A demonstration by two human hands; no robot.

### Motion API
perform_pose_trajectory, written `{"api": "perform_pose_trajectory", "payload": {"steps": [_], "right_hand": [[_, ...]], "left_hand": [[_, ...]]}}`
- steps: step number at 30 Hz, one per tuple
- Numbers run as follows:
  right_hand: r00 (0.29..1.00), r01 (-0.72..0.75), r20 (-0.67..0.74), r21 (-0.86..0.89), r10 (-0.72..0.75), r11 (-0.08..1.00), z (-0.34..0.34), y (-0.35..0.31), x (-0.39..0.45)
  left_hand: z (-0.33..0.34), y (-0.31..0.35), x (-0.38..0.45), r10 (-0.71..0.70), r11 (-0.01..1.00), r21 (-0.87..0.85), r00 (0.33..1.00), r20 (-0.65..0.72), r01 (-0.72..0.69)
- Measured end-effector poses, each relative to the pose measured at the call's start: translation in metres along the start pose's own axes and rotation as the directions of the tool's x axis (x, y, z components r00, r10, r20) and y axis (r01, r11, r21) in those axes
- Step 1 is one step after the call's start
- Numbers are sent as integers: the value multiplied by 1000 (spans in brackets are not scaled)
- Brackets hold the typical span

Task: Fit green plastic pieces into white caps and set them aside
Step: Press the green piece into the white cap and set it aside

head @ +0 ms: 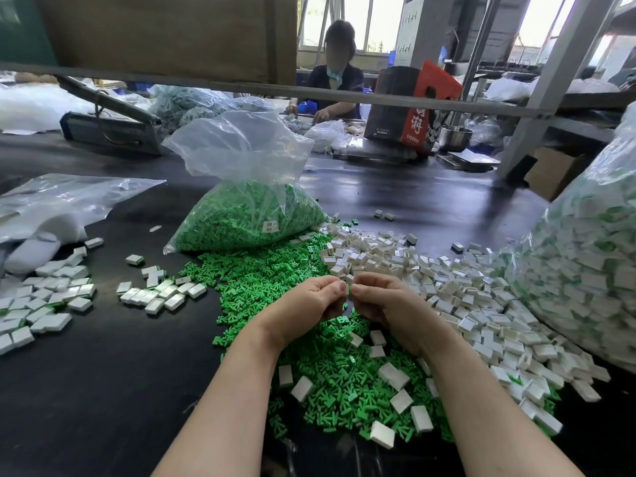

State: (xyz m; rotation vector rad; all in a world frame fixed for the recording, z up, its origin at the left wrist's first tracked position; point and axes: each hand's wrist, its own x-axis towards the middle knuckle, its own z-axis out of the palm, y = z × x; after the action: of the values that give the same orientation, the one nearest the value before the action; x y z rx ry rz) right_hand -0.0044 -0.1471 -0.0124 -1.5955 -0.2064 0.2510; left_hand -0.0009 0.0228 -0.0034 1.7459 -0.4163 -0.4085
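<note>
My left hand and my right hand meet fingertip to fingertip above a heap of loose green plastic pieces. A sliver of green shows between the pinched fingers; whether a white cap is held there too is hidden. Loose white caps lie in a wide heap to the right of my hands. More white caps lie in small groups on the left of the black table. An open clear bag of green pieces stands behind the green heap.
A large clear bag full of white caps fills the right edge. A flattened clear bag lies at far left. Another person sits across the table beside a red and black box. A metal rail crosses overhead.
</note>
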Motion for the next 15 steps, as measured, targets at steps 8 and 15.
{"api": "perform_pose_trajectory", "payload": {"steps": [8,15], "right_hand": [[998,34,49,-92,-30,995,-2,-1,-3],[997,59,70,-195,-46,979,-2,-4,-5]], "left_hand": [[-1,-1,-1,-22,1000,11,1000,10,22],[-1,-2,1,-34,992,123,999,11,32]]}}
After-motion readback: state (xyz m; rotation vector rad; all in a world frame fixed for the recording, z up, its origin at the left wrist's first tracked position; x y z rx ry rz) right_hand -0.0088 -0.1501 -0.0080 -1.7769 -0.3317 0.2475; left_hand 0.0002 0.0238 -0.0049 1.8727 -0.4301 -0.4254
